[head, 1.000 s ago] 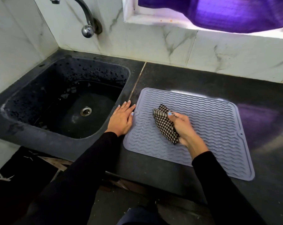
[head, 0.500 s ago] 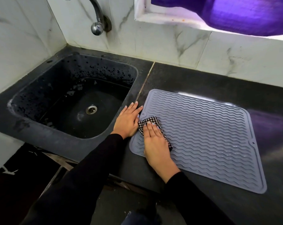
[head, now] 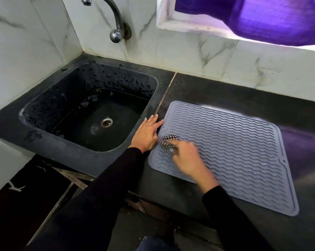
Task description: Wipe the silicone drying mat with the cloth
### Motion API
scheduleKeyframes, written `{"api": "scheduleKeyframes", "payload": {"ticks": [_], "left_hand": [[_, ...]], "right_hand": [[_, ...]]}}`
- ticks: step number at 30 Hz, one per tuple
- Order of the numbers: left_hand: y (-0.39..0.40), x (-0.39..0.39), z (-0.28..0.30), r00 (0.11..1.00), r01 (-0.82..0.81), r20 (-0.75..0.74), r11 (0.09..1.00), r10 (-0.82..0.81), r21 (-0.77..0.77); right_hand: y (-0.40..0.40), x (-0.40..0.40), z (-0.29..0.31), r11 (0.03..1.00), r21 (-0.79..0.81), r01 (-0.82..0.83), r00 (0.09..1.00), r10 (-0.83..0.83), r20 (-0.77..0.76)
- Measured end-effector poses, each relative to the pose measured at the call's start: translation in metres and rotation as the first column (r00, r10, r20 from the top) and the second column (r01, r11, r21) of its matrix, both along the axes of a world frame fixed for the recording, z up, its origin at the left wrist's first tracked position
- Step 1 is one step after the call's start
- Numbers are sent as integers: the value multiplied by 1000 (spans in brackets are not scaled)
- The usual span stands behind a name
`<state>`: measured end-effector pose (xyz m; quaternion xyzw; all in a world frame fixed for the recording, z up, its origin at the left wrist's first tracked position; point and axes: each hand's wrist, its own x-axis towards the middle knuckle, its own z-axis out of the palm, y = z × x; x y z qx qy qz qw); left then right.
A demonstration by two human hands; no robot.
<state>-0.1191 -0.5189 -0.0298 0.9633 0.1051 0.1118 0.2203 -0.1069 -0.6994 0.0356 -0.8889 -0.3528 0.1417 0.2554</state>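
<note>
the person is mid-wipe. the right hand [head: 186, 157], blurry, holds the checked cloth [head: 168, 143] on the grey mat [head: 234, 151], center frame. the left hand [head: 146, 134] lies flat, fingers together. next, probably rub the mat's right side.

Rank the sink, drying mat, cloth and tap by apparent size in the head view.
1. Sink and drying mat: look alike in size, so unranked.
2. Tap.
3. Cloth, partly hidden by the right hand.
</note>
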Motion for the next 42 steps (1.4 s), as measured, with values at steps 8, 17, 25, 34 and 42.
{"api": "scheduleKeyframes", "payload": {"ticks": [8, 17, 25, 34, 42], "left_hand": [[2, 3, -7, 1000, -19, 25, 1000, 18, 25], [-2, 1, 2, 1000, -30, -2, 1000, 30, 3], [-5, -1, 4, 999, -46, 17, 998, 46, -33], [6, -5, 3, 988, 74, -142, 997, -69, 30], [-8, -20, -2, 998, -32, -52, 993, 38, 111]], "right_hand": [[33, -26, -28, 948, -316, 41, 953, 58, 298], [-14, 37, 3, 925, 208, 317, 782, -131, -609], [-16, -8, -6, 998, 55, 17, 1000, -18, 22], [6, -54, -36, 957, -289, -30, 905, 149, 399], [12, -33, -16, 958, -256, -127, 931, 204, 301]]}}
